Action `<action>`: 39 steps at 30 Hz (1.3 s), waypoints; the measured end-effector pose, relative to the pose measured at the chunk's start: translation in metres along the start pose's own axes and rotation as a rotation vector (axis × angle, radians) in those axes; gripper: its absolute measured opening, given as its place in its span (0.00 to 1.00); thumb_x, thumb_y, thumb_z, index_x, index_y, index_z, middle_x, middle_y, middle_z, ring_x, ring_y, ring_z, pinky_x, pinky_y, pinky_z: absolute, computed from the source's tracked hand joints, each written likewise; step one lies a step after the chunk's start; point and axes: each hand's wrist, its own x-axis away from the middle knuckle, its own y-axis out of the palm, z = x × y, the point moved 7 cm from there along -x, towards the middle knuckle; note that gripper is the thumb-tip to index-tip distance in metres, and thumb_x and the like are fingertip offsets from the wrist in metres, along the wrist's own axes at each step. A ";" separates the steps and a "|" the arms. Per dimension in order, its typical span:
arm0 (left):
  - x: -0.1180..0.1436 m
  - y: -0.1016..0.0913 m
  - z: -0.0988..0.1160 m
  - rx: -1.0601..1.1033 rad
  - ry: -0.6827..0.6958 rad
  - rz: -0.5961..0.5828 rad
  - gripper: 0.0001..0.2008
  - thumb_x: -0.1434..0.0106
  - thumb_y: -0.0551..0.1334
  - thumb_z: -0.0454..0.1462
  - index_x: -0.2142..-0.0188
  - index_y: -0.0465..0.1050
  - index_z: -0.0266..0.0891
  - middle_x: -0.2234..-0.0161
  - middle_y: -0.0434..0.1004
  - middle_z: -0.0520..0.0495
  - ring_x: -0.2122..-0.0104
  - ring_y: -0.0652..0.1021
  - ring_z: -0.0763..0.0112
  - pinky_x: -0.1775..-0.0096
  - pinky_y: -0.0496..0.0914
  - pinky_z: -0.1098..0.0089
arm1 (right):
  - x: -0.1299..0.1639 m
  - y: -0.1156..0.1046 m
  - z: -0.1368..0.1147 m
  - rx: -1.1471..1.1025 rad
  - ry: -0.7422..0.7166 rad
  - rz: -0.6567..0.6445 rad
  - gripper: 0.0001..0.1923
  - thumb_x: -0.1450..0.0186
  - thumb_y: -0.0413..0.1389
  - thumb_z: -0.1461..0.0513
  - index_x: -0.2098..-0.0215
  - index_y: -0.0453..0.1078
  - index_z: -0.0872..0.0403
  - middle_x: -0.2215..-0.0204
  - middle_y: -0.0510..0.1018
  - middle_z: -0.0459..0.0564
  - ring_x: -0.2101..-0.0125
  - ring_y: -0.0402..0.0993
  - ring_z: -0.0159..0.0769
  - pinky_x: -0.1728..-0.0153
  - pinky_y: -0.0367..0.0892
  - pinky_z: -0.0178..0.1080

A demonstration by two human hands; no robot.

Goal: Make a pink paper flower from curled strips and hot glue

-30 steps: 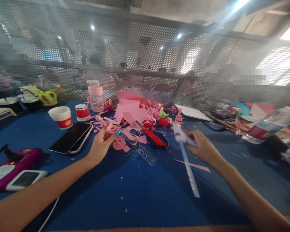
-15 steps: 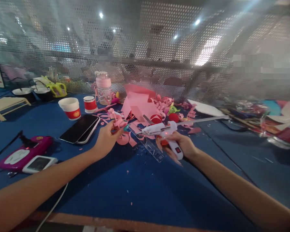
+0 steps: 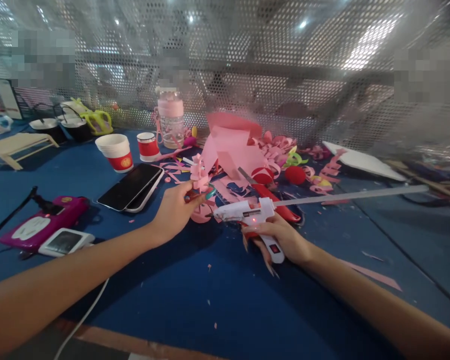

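A second ago the right hand (image 3: pixel 285 240) was just closing on the white glue gun (image 3: pixel 253 215), which stood on end on the counter (image 3: pixel 225 300) with its long glue stick (image 3: pixel 352 196) slanting down toward the near edge. Now the gun is lifted and level, handle wrapped in that hand's grip, nozzle aimed left and the stick trailing out to the right. The left hand (image 3: pixel 176 212) has raised the pink curled paper piece (image 3: pixel 198 175) closer to the nozzle.
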 end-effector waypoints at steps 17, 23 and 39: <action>-0.001 0.000 0.010 -0.074 0.111 0.012 0.08 0.40 0.56 0.38 0.68 0.73 0.37 0.66 0.75 0.46 0.67 0.74 0.70 0.64 0.68 0.69 | -0.013 0.007 0.004 0.050 0.057 0.031 0.09 0.51 0.56 0.60 0.76 0.64 0.57 0.88 0.73 0.45 0.95 0.60 0.26 0.96 0.55 0.27; -0.001 0.000 0.008 -0.101 0.100 0.013 0.09 0.40 0.56 0.38 0.68 0.73 0.38 0.66 0.75 0.46 0.67 0.73 0.70 0.64 0.68 0.69 | -0.012 0.005 0.007 0.060 0.077 0.069 0.09 0.52 0.55 0.58 0.78 0.64 0.57 0.88 0.72 0.45 0.95 0.60 0.26 0.95 0.55 0.28; 0.000 0.000 0.014 -0.081 0.160 0.036 0.08 0.40 0.56 0.37 0.69 0.73 0.38 0.65 0.76 0.46 0.64 0.74 0.69 0.62 0.68 0.68 | -0.011 0.005 0.007 0.083 0.096 0.111 0.10 0.55 0.55 0.58 0.80 0.61 0.56 0.90 0.70 0.43 0.95 0.60 0.26 0.96 0.55 0.28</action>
